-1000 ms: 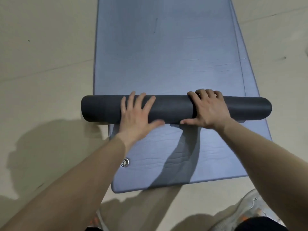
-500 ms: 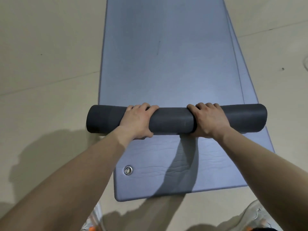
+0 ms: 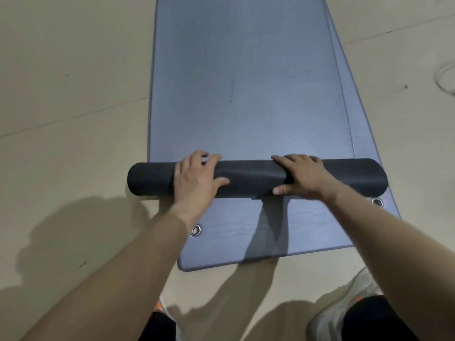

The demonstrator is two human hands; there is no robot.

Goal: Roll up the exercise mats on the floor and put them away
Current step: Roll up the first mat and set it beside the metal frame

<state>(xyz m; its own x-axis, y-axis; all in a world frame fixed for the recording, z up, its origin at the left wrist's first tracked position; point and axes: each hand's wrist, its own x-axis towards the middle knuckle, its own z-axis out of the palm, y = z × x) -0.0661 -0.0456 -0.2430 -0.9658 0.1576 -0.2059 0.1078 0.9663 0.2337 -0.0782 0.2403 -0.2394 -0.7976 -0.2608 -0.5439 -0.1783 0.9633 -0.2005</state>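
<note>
The rolling step is partly done. The left hand [image 3: 197,179] is curled over the dark roll [image 3: 251,179], thumb on its near side, and the right hand [image 3: 304,177] grips it likewise. The roll lies across a blue mat [image 3: 246,232] on the floor [image 3: 73,119]. The flat stretch [image 3: 246,82] ahead is apparently its own unrolled length. Next, both hands should push forward evenly, keeping the ends square.

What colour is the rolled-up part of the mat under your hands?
The roll is plain dark charcoal, nearly black; the flat mat is blue-grey. Head view.
</note>
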